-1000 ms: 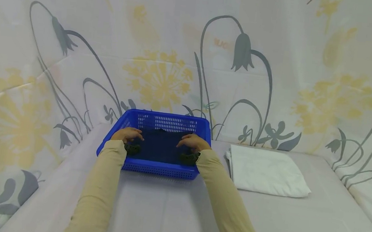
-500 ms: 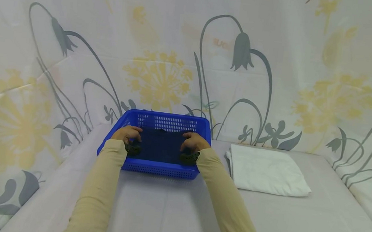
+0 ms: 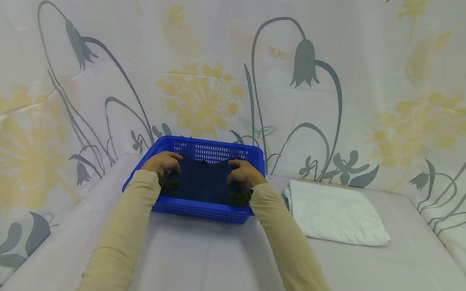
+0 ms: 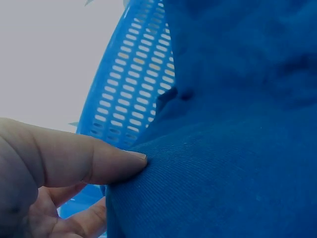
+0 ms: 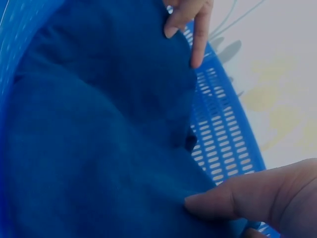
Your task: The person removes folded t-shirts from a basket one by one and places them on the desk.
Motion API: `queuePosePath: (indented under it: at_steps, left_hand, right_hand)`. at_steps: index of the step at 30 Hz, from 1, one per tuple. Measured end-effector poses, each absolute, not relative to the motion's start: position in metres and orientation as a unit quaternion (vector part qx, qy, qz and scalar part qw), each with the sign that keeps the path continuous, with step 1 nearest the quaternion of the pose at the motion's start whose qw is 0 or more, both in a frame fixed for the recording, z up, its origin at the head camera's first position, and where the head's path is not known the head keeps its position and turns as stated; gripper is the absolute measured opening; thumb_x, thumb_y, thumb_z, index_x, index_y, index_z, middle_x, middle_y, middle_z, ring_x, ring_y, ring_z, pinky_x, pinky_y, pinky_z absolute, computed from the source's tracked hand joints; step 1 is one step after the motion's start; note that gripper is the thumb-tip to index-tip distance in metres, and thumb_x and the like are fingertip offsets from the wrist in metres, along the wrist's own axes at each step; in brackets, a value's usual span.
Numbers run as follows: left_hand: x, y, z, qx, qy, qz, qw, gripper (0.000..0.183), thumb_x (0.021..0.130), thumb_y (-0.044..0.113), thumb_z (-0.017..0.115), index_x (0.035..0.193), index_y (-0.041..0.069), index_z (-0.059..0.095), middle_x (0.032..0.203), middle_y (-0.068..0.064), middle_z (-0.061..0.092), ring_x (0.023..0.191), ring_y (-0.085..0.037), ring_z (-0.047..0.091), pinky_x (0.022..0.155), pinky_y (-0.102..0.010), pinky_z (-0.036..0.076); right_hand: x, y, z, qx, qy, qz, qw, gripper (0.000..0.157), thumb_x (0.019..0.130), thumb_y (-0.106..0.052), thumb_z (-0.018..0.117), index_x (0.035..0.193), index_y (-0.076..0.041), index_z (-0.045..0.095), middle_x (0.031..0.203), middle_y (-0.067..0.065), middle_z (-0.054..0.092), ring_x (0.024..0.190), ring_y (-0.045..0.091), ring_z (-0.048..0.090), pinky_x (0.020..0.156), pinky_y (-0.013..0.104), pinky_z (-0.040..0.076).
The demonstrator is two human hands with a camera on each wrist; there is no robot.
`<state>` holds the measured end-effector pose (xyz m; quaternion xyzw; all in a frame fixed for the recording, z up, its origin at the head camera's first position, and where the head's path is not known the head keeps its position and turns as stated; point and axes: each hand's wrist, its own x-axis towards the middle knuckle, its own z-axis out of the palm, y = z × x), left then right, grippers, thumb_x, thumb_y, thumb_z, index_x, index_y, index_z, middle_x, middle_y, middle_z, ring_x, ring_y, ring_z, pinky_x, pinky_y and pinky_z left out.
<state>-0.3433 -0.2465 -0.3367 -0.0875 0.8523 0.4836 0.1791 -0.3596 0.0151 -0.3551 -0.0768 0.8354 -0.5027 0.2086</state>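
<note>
A dark blue folded cloth lies inside a blue plastic basket with slotted walls. My left hand pinches the cloth near its far left corner. In the left wrist view the thumb presses on top of the fabric, with other fingers below its edge. At the far right corner my right hand pinches the same cloth, its thumb on top in the right wrist view and its other fingers mostly hidden. Between the hands the cloth's far edge sags a little.
A white folded cloth lies on the pale table cover to the right of the basket. Behind the table hangs a flower-patterned curtain. The basket's far wall stands close to it.
Both hands, first loosely over the basket, have taken hold of the blue cloth's far corners. They have risen slightly, and the cloth's corners with them. Basket and white cloth stay put.
</note>
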Motion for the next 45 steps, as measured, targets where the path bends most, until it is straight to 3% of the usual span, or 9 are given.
queuePosePath:
  at_steps: [14,19,25,29,32,36,39,41,45]
  left_hand:
    - [-0.341,-0.243,-0.328,-0.078,0.85,0.496,0.159,0.06,0.093,-0.002,0.049,0.151,0.008,0.035,0.144,-0.019,0.04,0.043,-0.008,0.019,0.041,-0.023,0.024]
    - [-0.339,-0.243,-0.322,-0.066,0.857,0.491,0.141,0.058,0.093,0.0,0.05,0.149,0.009,0.039,0.101,-0.01,0.059,0.042,-0.007,0.019,0.04,-0.023,0.024]
    - [-0.335,-0.243,-0.316,-0.052,0.861,0.487,0.138,0.057,0.094,0.003,0.051,0.149,0.013,0.039,0.055,0.005,0.035,0.039,-0.007,0.02,0.038,-0.023,0.025]
    - [-0.331,-0.242,-0.314,-0.048,0.858,0.495,0.129,0.057,0.094,0.004,0.051,0.149,0.015,0.04,0.066,0.0,0.048,0.04,-0.007,0.019,0.039,-0.024,0.026]
    - [-0.328,-0.241,-0.31,-0.046,0.854,0.503,0.12,0.055,0.094,0.004,0.051,0.147,0.015,0.044,0.106,-0.014,0.059,0.04,-0.008,0.019,0.038,-0.024,0.026]
    - [-0.324,-0.238,-0.306,-0.049,0.847,0.517,0.112,0.052,0.095,0.005,0.05,0.146,0.015,0.046,0.151,-0.019,0.031,0.045,-0.011,0.024,0.039,-0.024,0.027]
    - [-0.321,-0.235,-0.303,-0.054,0.833,0.54,0.106,0.053,0.095,0.004,0.049,0.146,0.013,0.045,0.155,-0.018,0.025,0.074,-0.018,0.052,0.046,-0.024,0.035]
    - [-0.318,-0.234,-0.301,-0.055,0.823,0.557,0.102,0.053,0.094,0.002,0.049,0.147,0.011,0.044,0.154,-0.018,0.026,0.098,-0.022,0.052,0.052,-0.023,0.041]
    - [-0.315,-0.231,-0.299,-0.06,0.81,0.575,0.093,0.054,0.093,0.002,0.05,0.146,0.011,0.045,0.148,-0.02,0.036,0.076,-0.015,0.055,0.048,-0.021,0.04]
  right_hand:
    - [-0.355,0.022,-0.344,-0.094,0.817,-0.545,0.167,0.065,0.079,0.015,0.061,0.14,-0.001,0.049,0.146,0.023,0.038,0.114,0.028,0.047,0.088,0.037,0.045]
    - [-0.352,0.026,-0.339,-0.096,0.807,-0.559,0.161,0.063,0.08,0.015,0.059,0.14,0.0,0.049,0.149,0.023,0.033,0.129,0.037,0.039,0.1,0.045,0.039]
    - [-0.35,0.03,-0.336,-0.086,0.795,-0.58,0.158,0.064,0.082,0.015,0.058,0.142,-0.002,0.048,0.154,0.015,0.029,0.134,0.036,0.035,0.102,0.045,0.038]
    - [-0.346,0.033,-0.333,-0.082,0.792,-0.586,0.149,0.064,0.083,0.012,0.059,0.144,-0.005,0.047,0.153,0.014,0.031,0.133,0.036,0.037,0.1,0.046,0.04]
    - [-0.343,0.035,-0.33,-0.084,0.79,-0.593,0.135,0.063,0.084,0.01,0.059,0.144,-0.006,0.048,0.154,0.013,0.031,0.134,0.035,0.036,0.099,0.046,0.041]
    - [-0.34,0.04,-0.324,-0.09,0.789,-0.596,0.122,0.062,0.085,0.008,0.059,0.144,-0.008,0.048,0.155,0.011,0.027,0.138,0.033,0.029,0.102,0.046,0.037]
    - [-0.338,0.044,-0.321,-0.091,0.795,-0.59,0.111,0.062,0.084,0.006,0.061,0.143,-0.01,0.049,0.155,0.011,0.029,0.139,0.03,0.027,0.105,0.045,0.034]
    - [-0.337,0.047,-0.319,-0.09,0.788,-0.598,0.113,0.063,0.084,0.007,0.06,0.144,-0.009,0.049,0.154,0.011,0.03,0.137,0.03,0.031,0.104,0.044,0.035]
    - [-0.334,0.053,-0.316,-0.086,0.759,-0.632,0.128,0.064,0.084,0.01,0.057,0.145,-0.008,0.045,0.153,0.012,0.032,0.13,0.032,0.041,0.099,0.044,0.041]
